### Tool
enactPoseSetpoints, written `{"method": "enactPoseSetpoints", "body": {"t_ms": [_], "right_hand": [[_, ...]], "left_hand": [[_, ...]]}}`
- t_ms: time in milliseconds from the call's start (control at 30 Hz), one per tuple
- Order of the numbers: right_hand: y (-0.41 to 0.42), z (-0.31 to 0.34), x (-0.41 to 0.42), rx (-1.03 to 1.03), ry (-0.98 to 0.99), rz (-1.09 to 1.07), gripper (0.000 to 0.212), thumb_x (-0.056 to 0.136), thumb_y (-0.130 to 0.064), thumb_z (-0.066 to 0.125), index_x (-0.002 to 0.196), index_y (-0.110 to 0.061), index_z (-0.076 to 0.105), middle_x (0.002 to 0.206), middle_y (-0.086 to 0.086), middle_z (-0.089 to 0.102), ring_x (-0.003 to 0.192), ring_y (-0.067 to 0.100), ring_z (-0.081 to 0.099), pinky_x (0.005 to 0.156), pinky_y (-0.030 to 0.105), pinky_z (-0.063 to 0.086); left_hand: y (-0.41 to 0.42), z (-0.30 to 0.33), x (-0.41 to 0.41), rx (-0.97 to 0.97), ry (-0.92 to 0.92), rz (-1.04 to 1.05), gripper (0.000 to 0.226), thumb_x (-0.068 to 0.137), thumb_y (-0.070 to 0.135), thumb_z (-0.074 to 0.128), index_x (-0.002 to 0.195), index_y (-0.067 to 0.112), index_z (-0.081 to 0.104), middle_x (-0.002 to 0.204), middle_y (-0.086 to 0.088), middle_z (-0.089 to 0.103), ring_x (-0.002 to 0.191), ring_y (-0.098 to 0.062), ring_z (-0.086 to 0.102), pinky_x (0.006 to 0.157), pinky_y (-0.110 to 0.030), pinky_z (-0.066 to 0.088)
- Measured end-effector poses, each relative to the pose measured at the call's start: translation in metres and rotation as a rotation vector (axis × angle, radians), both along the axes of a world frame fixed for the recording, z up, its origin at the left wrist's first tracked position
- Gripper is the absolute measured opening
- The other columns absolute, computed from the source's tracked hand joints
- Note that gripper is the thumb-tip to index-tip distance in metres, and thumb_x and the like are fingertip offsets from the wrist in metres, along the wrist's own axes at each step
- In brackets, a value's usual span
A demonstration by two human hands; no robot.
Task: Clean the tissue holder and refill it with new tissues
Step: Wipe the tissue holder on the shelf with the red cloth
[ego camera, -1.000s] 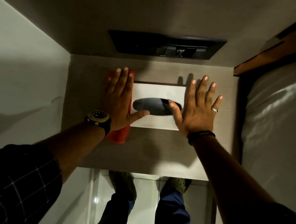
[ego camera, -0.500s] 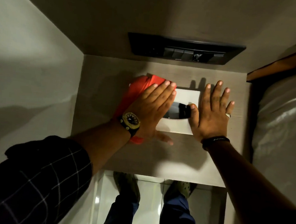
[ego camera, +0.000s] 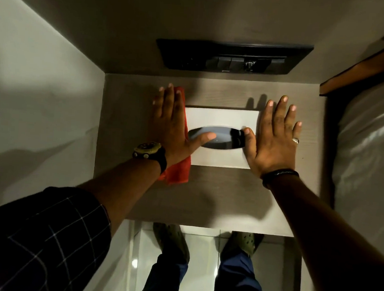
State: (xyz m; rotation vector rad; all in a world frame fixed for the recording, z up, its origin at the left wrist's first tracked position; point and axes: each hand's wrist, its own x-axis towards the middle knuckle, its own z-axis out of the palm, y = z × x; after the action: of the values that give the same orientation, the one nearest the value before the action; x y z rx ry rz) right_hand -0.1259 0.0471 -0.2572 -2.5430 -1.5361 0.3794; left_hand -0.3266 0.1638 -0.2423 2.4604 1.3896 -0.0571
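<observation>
A white rectangular tissue holder [ego camera: 220, 117] with a dark oval slot [ego camera: 223, 139] stands on a grey-brown wooden bedside top [ego camera: 206, 191]. No tissue shows in the slot. My left hand [ego camera: 169, 125] presses flat against the holder's left end with a red cloth [ego camera: 178, 169] under it, thumb reaching over the slot. My right hand [ego camera: 273, 137] lies flat against the right end, fingers spread, thumb at the slot's right tip. Both palms squeeze the holder between them.
A black switch panel [ego camera: 233, 57] sits on the wall behind the top. A plain wall [ego camera: 43, 85] closes the left side. A bed with a light sheet [ego camera: 367, 153] and wooden headboard [ego camera: 362, 68] borders the right. My feet [ego camera: 170, 241] stand on glossy tiles below.
My left hand with the red cloth swept over the holder's top to the right, then came back to the left end. My right hand stayed on the right end.
</observation>
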Motion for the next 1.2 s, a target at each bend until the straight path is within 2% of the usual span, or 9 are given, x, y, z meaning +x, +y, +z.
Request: {"method": "enactPoseSetpoints", "body": {"t_ms": [233, 433, 500, 633, 833, 1000, 1100, 1167, 1200], "right_hand": [[-0.002, 0.0, 0.001, -0.002, 0.007, 0.001, 0.076, 0.093, -0.059, 0.017, 0.153, -0.015, 0.003, 0.162, 0.016, -0.002, 0.148, 0.037, -0.003, 0.118, 0.057, 0.004], [-0.002, -0.001, 0.001, -0.007, 0.009, 0.003, 0.074, 0.093, -0.058, 0.013, 0.153, -0.016, 0.001, 0.162, 0.014, -0.004, 0.148, 0.035, -0.005, 0.119, 0.056, 0.004], [-0.002, -0.002, 0.001, -0.009, 0.005, 0.001, 0.073, 0.093, -0.057, 0.013, 0.153, -0.016, 0.003, 0.162, 0.014, -0.002, 0.148, 0.036, -0.003, 0.118, 0.058, 0.005], [-0.002, -0.003, -0.002, -0.023, -0.003, -0.007, 0.073, 0.094, -0.057, 0.013, 0.153, -0.014, 0.005, 0.162, 0.015, 0.0, 0.148, 0.039, 0.0, 0.117, 0.06, 0.009], [-0.007, -0.004, -0.011, -0.001, 0.029, -0.092, 0.075, 0.094, -0.058, 0.016, 0.153, -0.014, 0.003, 0.162, 0.015, 0.0, 0.148, 0.039, 0.0, 0.116, 0.061, 0.011], [-0.006, -0.004, -0.012, 0.024, 0.033, -0.093, 0.076, 0.094, -0.06, 0.017, 0.153, -0.014, 0.003, 0.162, 0.015, -0.001, 0.148, 0.038, -0.001, 0.117, 0.059, 0.01], [-0.006, -0.007, -0.012, 0.03, 0.012, -0.096, 0.076, 0.094, -0.061, 0.017, 0.153, -0.014, 0.005, 0.162, 0.015, 0.0, 0.148, 0.039, 0.0, 0.117, 0.058, 0.01], [-0.006, -0.008, -0.011, 0.033, 0.009, -0.094, 0.076, 0.094, -0.061, 0.017, 0.153, -0.014, 0.006, 0.162, 0.015, 0.001, 0.147, 0.04, 0.001, 0.117, 0.059, 0.011], [-0.007, -0.008, -0.011, 0.033, 0.006, -0.095, 0.076, 0.094, -0.061, 0.017, 0.153, -0.014, 0.006, 0.162, 0.016, 0.002, 0.147, 0.04, 0.002, 0.117, 0.059, 0.011]], "left_hand": [[-0.017, 0.004, 0.019, 0.075, 0.045, -0.218, 0.135, 0.059, 0.099, 0.022, 0.149, -0.001, 0.013, 0.159, -0.022, 0.011, 0.148, -0.035, 0.006, 0.12, -0.05, 0.006], [-0.016, 0.004, 0.01, 0.152, 0.06, -0.434, 0.127, 0.067, 0.093, 0.021, 0.149, -0.003, 0.01, 0.159, -0.023, 0.007, 0.148, -0.035, 0.002, 0.119, -0.05, 0.008], [-0.018, 0.004, -0.002, 0.135, 0.057, -0.35, 0.112, 0.077, 0.084, 0.02, 0.149, -0.001, 0.013, 0.159, -0.022, 0.009, 0.148, -0.035, 0.003, 0.119, -0.05, 0.008], [-0.025, 0.0, -0.017, 0.116, -0.029, -0.158, 0.073, 0.092, 0.046, 0.03, 0.149, 0.0, 0.019, 0.158, -0.021, 0.014, 0.147, -0.036, 0.008, 0.119, -0.051, 0.01], [0.012, 0.002, -0.018, 0.019, -0.062, -0.21, 0.071, 0.087, 0.028, 0.036, 0.15, 0.002, 0.015, 0.16, -0.018, 0.01, 0.148, -0.034, 0.005, 0.12, -0.046, 0.008], [0.019, 0.009, 0.002, -0.195, -0.23, 0.173, 0.073, 0.082, 0.023, 0.032, 0.149, -0.001, 0.013, 0.159, -0.02, 0.005, 0.148, -0.035, 0.002, 0.121, -0.036, 0.007], [0.044, 0.01, 0.021, -0.258, -0.092, 0.194, 0.068, 0.083, 0.034, 0.026, 0.14, -0.002, 0.04, 0.153, -0.021, 0.031, 0.142, -0.031, 0.025, 0.114, -0.029, 0.016], [0.06, 0.016, 0.033, -0.308, -0.009, 0.122, 0.065, 0.083, 0.038, 0.022, 0.112, -0.004, 0.063, 0.126, -0.023, 0.059, 0.121, -0.032, 0.05, 0.101, -0.027, 0.028], [0.066, 0.018, 0.037, -0.318, 0.024, 0.074, 0.067, 0.08, 0.038, 0.018, 0.102, -0.003, 0.066, 0.116, -0.023, 0.064, 0.113, -0.032, 0.055, 0.099, -0.029, 0.031]]}}
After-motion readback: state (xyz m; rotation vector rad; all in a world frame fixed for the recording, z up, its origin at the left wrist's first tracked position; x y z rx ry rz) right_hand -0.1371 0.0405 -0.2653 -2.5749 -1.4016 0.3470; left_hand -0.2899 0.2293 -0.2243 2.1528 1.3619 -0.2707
